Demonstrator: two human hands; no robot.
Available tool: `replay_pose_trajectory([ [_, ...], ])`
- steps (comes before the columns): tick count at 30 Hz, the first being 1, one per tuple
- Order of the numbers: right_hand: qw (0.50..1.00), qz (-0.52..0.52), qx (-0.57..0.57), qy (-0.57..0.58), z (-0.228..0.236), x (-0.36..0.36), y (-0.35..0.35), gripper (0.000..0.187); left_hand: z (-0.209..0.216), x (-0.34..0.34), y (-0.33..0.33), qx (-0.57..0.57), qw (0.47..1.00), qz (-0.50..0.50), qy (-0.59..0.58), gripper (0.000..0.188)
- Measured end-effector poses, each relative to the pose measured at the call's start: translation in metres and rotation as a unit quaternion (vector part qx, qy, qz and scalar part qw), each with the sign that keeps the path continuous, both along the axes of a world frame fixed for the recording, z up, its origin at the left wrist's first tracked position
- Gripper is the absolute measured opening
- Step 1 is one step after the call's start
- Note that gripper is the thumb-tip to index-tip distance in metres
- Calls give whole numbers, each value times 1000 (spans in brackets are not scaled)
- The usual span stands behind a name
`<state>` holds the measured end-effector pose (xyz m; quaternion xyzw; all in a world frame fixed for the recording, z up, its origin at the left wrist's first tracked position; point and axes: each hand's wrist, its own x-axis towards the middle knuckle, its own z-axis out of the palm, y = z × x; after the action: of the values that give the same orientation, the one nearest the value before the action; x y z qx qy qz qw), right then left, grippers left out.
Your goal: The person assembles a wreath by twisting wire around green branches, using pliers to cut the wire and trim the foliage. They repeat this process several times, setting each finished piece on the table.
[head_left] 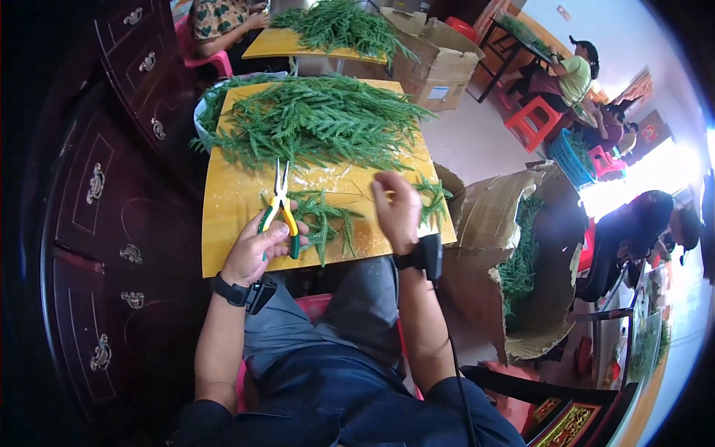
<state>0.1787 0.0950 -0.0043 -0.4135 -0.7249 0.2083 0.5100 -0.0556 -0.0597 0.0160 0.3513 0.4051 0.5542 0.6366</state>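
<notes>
My left hand [269, 246] is closed around long-nose pliers [278, 195] with green and yellow handles, their slim jaws pointing away from me and slightly apart. Just right of it, a green artificial pine sprig [325, 223] lies on the yellow table [223, 249]. My right hand [399, 212] hovers over the table's right side, fingers curled in; whatever they may hold is too small to make out. Beside that hand lies another small sprig [432, 200]. Beyond both hands spreads a big heap of green pine branches [320, 119].
A torn cardboard box [488, 261] with greenery stands right of the table. Dark drawers [97, 246] line the left. Behind are a second yellow table [275, 46] with branches, another carton [439, 67], a red stool [532, 119] and several seated people.
</notes>
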Motion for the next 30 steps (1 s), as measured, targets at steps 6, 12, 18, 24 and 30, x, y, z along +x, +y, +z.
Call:
replay_pose_trajectory([
  [6,972,-122,-42,-198,-5,73,14,17,4,18,5,-16,999,-18,35,53],
  [12,946,-164,-74,-269,-44,79,27,29,5,30,7,-21,998,-44,40,53],
  [18,956,-143,-39,-254,-48,78,31,32,4,35,8,-30,998,-50,32,51],
  [24,958,-191,75,-198,-24,68,20,22,-1,38,9,-45,996,-61,41,52],
  [30,969,-148,88,-174,-9,76,18,21,3,42,10,-62,995,-66,42,51],
])
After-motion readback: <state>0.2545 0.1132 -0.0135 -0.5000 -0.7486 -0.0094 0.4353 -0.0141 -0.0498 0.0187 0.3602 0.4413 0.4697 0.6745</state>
